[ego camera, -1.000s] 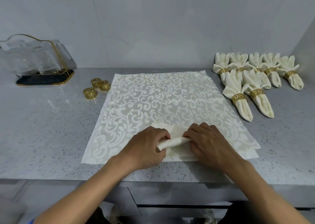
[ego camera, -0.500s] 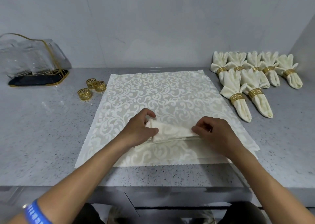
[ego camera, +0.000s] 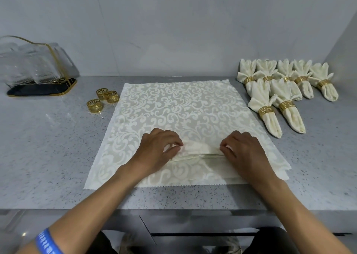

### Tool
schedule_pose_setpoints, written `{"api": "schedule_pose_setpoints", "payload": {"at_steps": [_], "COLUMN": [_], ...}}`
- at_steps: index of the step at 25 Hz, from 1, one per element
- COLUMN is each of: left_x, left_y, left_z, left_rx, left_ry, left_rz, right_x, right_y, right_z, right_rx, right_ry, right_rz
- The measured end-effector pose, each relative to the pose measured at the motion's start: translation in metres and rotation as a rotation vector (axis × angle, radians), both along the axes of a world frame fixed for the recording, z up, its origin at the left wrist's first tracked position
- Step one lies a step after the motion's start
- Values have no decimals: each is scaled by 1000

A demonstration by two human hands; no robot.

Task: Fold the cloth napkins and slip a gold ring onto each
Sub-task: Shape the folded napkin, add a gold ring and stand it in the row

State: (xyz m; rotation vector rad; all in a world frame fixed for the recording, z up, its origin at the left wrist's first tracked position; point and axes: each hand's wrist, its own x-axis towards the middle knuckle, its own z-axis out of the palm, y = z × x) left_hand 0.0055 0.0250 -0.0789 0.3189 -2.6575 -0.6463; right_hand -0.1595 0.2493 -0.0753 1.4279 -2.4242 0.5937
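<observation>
Cream damask cloth napkin [ego camera: 185, 118] lies flat on the speckled grey counter [ego camera: 48, 147]; its folded pleat runs left to right between my hands. My left hand [ego camera: 156, 151] and right hand [ego camera: 243, 151] each pinch an end. Three loose gold rings [ego camera: 102, 99] sit beyond the napkin's far left corner, nearer my left hand.

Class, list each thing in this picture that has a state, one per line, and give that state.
Cream damask cloth napkin: spread flat, near edge folded into a narrow pleat.
Left hand: pinching the pleat's left end.
Right hand: pinching the pleat's right end.
Three loose gold rings: unused, left of the napkin.
Seven finished cream napkins: folded, each ringed.
Clear glasses in gold-wire rack: stowed.
</observation>
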Motion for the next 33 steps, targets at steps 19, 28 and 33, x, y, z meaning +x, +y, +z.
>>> {"api": "schedule_pose_setpoints", "payload": {"at_steps": [19, 28, 33], "left_x": [47, 32, 2], "left_y": [-198, -166, -7], "left_z": [43, 39, 57], "left_rx": [-17, -153, -179], "left_ry": [-306, 9, 108], "left_rz": [783, 624, -6], "right_x": [74, 69, 68], "right_y": [-36, -40, -39], "right_z": [0, -1, -4], "right_rx": [198, 203, 185], "right_ry": [-32, -59, -47], "right_rz": [160, 137, 165]}}
